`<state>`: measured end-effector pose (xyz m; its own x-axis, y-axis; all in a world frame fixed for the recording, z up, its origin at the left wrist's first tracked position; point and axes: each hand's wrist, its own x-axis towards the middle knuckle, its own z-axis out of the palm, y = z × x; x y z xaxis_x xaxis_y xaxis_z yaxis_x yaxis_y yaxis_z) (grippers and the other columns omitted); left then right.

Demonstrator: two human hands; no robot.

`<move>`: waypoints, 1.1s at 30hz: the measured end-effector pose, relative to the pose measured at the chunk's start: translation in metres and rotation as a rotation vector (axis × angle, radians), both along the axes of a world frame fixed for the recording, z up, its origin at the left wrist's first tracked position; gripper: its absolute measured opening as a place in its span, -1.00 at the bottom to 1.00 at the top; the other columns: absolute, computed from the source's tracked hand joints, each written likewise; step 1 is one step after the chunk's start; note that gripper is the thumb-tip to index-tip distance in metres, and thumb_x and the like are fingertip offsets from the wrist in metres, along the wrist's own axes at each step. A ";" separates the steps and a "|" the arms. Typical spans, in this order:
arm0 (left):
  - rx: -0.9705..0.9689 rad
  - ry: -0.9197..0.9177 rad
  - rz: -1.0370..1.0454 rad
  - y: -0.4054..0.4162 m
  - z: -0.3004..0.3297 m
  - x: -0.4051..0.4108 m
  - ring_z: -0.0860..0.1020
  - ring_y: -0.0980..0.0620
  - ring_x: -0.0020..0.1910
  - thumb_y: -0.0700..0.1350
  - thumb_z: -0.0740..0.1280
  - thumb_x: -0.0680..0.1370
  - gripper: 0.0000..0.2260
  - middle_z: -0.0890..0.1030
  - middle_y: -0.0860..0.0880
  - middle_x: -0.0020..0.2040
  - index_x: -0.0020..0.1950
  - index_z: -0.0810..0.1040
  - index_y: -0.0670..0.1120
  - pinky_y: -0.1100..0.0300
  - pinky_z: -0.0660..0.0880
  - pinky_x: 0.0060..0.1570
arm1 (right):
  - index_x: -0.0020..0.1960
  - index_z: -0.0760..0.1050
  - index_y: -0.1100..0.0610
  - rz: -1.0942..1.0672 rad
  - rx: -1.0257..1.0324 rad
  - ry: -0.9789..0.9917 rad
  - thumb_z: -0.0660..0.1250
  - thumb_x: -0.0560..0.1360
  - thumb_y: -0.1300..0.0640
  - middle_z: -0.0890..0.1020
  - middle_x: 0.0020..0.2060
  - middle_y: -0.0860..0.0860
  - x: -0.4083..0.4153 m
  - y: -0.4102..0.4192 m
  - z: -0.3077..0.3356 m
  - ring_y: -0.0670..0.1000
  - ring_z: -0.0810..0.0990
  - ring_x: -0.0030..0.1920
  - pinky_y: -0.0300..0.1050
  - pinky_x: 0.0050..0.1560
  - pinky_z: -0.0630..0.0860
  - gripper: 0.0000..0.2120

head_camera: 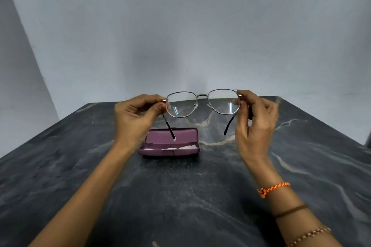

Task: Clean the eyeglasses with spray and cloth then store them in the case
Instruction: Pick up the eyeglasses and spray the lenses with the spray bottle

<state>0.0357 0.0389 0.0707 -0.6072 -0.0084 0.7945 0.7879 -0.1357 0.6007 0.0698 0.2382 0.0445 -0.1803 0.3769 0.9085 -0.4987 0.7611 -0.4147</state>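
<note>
Thin metal-framed eyeglasses (202,96) are held up in the air above the table, lenses facing away, both temples unfolded toward me. My left hand (135,118) pinches the left hinge corner. My right hand (255,124) pinches the right hinge corner. Below and between my hands, a purple eyeglass case (170,152) lies open on the table, lid up at the back, with a pale pink cloth showing inside. The left temple tip hangs in front of the case. No spray bottle is in view.
The dark marble table (180,196) with pale veins fills the lower view and ends at a grey-white wall (180,36). Thread and bead bracelets sit on my right wrist (281,196).
</note>
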 end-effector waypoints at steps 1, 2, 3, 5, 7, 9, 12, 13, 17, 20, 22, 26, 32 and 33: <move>0.003 0.002 0.012 0.003 0.006 -0.002 0.65 0.14 -0.29 -0.25 0.40 0.29 -0.83 0.68 0.16 -0.35 -0.17 0.66 -0.07 0.30 0.60 -0.21 | 0.11 0.53 0.23 0.003 -0.022 -0.004 0.16 0.52 0.16 0.64 -0.18 -0.06 0.000 0.001 0.000 -0.07 0.32 -0.09 0.13 -0.08 0.46 -0.73; 0.017 0.002 0.023 0.006 0.011 -0.005 0.65 0.14 -0.29 -0.25 0.41 0.28 -0.83 0.68 0.16 -0.35 -0.15 0.64 -0.13 0.29 0.60 -0.21 | 0.12 0.52 0.23 0.003 -0.044 -0.008 0.16 0.52 0.15 0.59 -0.13 -0.10 -0.001 0.003 -0.001 -0.06 0.33 -0.07 0.17 -0.07 0.47 -0.72; 0.031 0.003 0.031 0.010 0.016 -0.008 0.65 0.13 -0.29 -0.24 0.42 0.27 -0.83 0.68 0.16 -0.36 -0.15 0.65 -0.13 0.28 0.60 -0.20 | 0.14 0.51 0.22 -0.007 -0.065 -0.015 0.15 0.52 0.13 0.57 -0.08 -0.11 -0.002 0.005 -0.001 -0.05 0.33 -0.04 0.12 -0.03 0.46 -0.71; 0.045 0.009 0.062 0.018 0.023 -0.015 0.64 0.14 -0.30 -0.24 0.44 0.27 -0.85 0.67 0.18 -0.38 -0.19 0.67 -0.09 0.26 0.61 -0.19 | 0.18 0.48 0.20 -0.071 -0.091 -0.024 0.12 0.52 0.09 0.59 0.04 -0.01 -0.003 0.010 -0.002 -0.03 0.32 0.03 -0.15 0.05 0.30 -0.67; 0.060 0.013 0.115 0.028 0.027 -0.024 0.63 0.19 -0.31 -0.33 0.45 0.30 -0.79 0.65 0.21 -0.39 -0.10 0.62 -0.20 0.31 0.59 -0.20 | 0.21 0.46 0.18 -0.180 -0.092 -0.039 0.14 0.50 0.07 0.56 0.13 0.13 -0.004 0.015 -0.003 0.00 0.31 0.08 -0.25 0.02 0.19 -0.65; 0.059 0.024 0.172 0.037 0.027 -0.033 0.61 0.25 -0.30 -0.38 0.44 0.32 -0.74 0.67 0.16 -0.32 -0.02 0.57 -0.26 0.36 0.56 -0.20 | 0.22 0.45 0.16 -0.266 -0.058 -0.097 0.18 0.46 0.04 0.52 0.17 0.17 -0.006 0.020 -0.005 0.03 0.31 0.10 -0.17 0.00 0.21 -0.62; 0.041 0.055 0.251 0.052 0.022 -0.039 0.59 0.32 -0.29 -0.39 0.44 0.33 -0.77 0.62 -0.08 -0.14 -0.04 0.58 -0.29 0.44 0.51 -0.19 | 0.24 0.44 0.18 -0.298 0.013 -0.236 0.22 0.42 -0.02 0.50 0.19 0.20 -0.010 0.025 -0.012 0.15 0.38 0.14 0.01 0.03 0.33 -0.55; 0.047 0.059 0.263 0.055 0.019 -0.042 0.58 0.34 -0.30 -0.41 0.43 0.33 -0.78 0.61 -0.11 -0.12 -0.05 0.58 -0.31 0.46 0.50 -0.20 | 0.24 0.43 0.19 -0.300 0.033 -0.283 0.25 0.42 -0.01 0.50 0.18 0.21 -0.011 0.026 -0.015 0.20 0.42 0.13 0.05 0.01 0.36 -0.55; 0.073 0.053 0.292 0.068 0.012 -0.052 0.57 0.38 -0.30 -0.40 0.44 0.33 -0.82 0.61 -0.10 -0.14 -0.08 0.60 -0.33 0.47 0.50 -0.18 | 0.29 0.38 0.19 -0.270 0.060 -0.399 0.40 0.39 0.12 0.49 0.15 0.23 -0.018 0.031 -0.025 0.24 0.46 0.09 0.05 -0.06 0.39 -0.49; 0.078 0.075 0.298 0.076 0.011 -0.057 0.57 0.39 -0.29 -0.40 0.43 0.33 -0.83 0.60 -0.07 -0.13 -0.09 0.61 -0.33 0.48 0.49 -0.18 | 0.41 0.23 0.04 -0.246 0.070 -0.475 0.43 0.32 0.21 0.45 0.16 0.20 -0.021 0.029 -0.029 0.19 0.44 0.07 0.08 -0.08 0.45 -0.29; 0.068 0.088 0.297 0.080 0.008 -0.059 0.56 0.40 -0.30 -0.41 0.43 0.34 -0.84 0.60 -0.07 -0.13 -0.10 0.61 -0.34 0.49 0.49 -0.18 | 0.41 -0.03 -0.20 -0.186 0.050 -0.549 0.41 0.31 0.30 0.39 0.18 0.16 -0.021 0.027 -0.032 0.13 0.44 0.03 0.03 -0.13 0.50 -0.09; 0.006 0.150 0.296 0.088 0.001 -0.061 0.55 0.44 -0.27 -0.43 0.42 0.33 -0.86 0.59 -0.07 -0.13 -0.12 0.61 -0.36 0.51 0.48 -0.17 | 0.34 -0.14 -0.32 -0.077 0.032 -0.548 0.31 0.30 0.41 0.38 -0.02 0.02 -0.023 0.028 -0.037 -0.03 0.40 -0.35 -0.15 -0.48 0.38 -0.03; -0.053 0.210 0.309 0.094 -0.008 -0.058 0.57 0.28 -0.20 -0.42 0.42 0.32 -0.87 0.60 -0.06 -0.18 -0.15 0.62 -0.34 0.52 0.48 -0.15 | 0.40 0.14 -0.16 -0.103 0.110 -0.370 0.36 0.14 0.45 0.57 -0.08 0.08 -0.019 0.018 -0.025 0.08 0.48 -0.40 -0.18 -0.60 0.34 -0.03; -0.053 0.216 0.313 0.093 -0.009 -0.059 0.57 0.26 -0.20 -0.42 0.42 0.32 -0.87 0.60 -0.06 -0.18 -0.15 0.62 -0.34 0.52 0.48 -0.16 | 0.40 0.15 -0.11 -0.114 0.116 -0.348 0.37 0.12 0.44 0.58 -0.08 0.09 -0.019 0.016 -0.023 0.05 0.45 -0.43 -0.26 -0.62 0.28 -0.03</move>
<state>-0.0232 0.1324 0.0621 -0.3999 -0.1224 0.9083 0.8957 0.1582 0.4156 0.0509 0.2543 0.0212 -0.4480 0.3111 0.8382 -0.2525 0.8553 -0.4524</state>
